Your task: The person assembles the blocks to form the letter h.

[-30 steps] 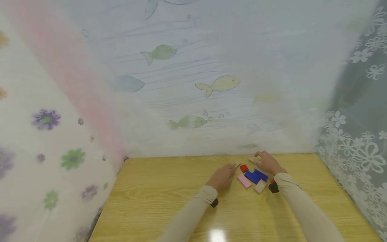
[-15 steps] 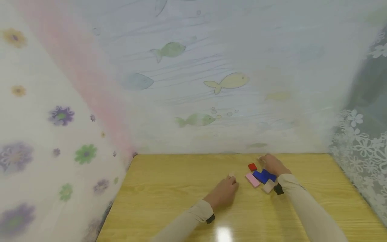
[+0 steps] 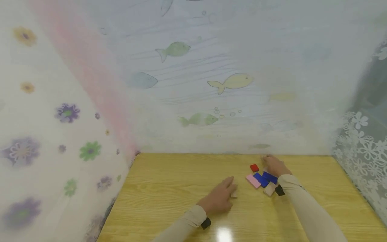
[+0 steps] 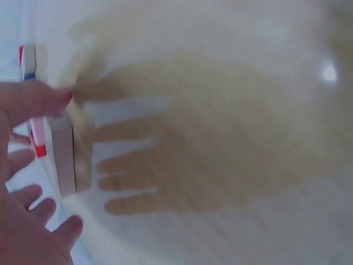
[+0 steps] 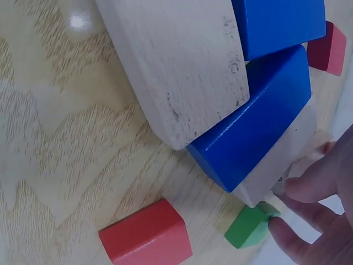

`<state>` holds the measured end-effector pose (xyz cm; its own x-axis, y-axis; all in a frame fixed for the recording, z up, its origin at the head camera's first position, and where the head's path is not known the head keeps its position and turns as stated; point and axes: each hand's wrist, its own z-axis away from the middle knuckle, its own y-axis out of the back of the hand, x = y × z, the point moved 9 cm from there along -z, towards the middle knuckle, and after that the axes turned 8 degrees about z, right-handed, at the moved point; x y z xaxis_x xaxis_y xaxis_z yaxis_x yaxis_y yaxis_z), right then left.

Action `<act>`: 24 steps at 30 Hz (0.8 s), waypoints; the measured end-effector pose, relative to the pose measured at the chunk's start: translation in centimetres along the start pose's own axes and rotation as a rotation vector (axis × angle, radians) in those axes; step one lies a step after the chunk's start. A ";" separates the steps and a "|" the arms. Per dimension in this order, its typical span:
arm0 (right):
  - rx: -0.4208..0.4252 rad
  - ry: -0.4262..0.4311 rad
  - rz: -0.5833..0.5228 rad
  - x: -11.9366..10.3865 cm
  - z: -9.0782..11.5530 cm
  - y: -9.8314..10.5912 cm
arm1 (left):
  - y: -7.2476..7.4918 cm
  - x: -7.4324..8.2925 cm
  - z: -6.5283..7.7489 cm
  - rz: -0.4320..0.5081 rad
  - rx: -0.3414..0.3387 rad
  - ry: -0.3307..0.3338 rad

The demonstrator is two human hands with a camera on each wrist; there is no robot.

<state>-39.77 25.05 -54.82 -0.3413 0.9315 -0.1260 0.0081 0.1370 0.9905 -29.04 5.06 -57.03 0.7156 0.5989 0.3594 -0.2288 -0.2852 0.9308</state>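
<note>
My left hand [image 3: 218, 197] lies on the left side of the blocks with fingers spread. Beside its fingers stands a pale wooden block [image 3: 234, 194]. From the left wrist, the thumb tip is at the end of that block [image 4: 63, 154], and the other fingers are apart from it. At the back of the group, my right hand [image 3: 274, 165] pinches a pale wooden block [image 5: 300, 163] between thumb and finger, partly hidden. Close to those fingers sits a green block [image 5: 248, 227]. Two blue blocks [image 3: 260, 180] lie just in front of the right hand.
Around the blue blocks lie a red block [image 3: 254, 167], a pink block [image 3: 253, 181] and another pale block [image 3: 269, 189]. A further red block [image 5: 146, 234] shows in the right wrist view. Patterned curtains [image 3: 193, 101] border the wooden table [image 3: 169, 178].
The left hand has moved left, away from the group, with the pale block, and its fingers have since spread. The right hand stays at the back; its fingers have lowered. The head view has shifted.
</note>
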 end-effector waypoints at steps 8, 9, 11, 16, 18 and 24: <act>-0.045 -0.025 -0.021 -0.1 -0.1 -0.1 | 0.3 -1.9 -2.2 0.046 -0.038 0.091; -0.057 -0.028 -0.022 -0.1 -0.1 -0.2 | 0.2 -2.3 -2.4 0.049 -0.034 0.110; -0.077 -0.035 -0.020 -0.1 -0.2 -0.3 | 0.0 -3.0 -2.8 0.072 -0.027 0.154; -0.113 -0.045 -0.015 0.1 -0.2 -0.6 | 0.8 -3.7 -3.2 0.241 0.028 0.203; -0.129 -0.047 -0.019 0.2 -0.2 -0.8 | 1.6 -3.4 -3.4 0.300 0.059 0.181; -0.134 -0.052 -0.038 0.6 -0.2 -1.0 | 4.0 -2.1 -2.4 0.387 0.112 0.110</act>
<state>-40.22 25.42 -55.89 -0.2893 0.9433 -0.1624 -0.1308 0.1291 0.9830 -33.06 4.40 -53.88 0.5151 0.5062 0.6917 -0.3897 -0.5804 0.7150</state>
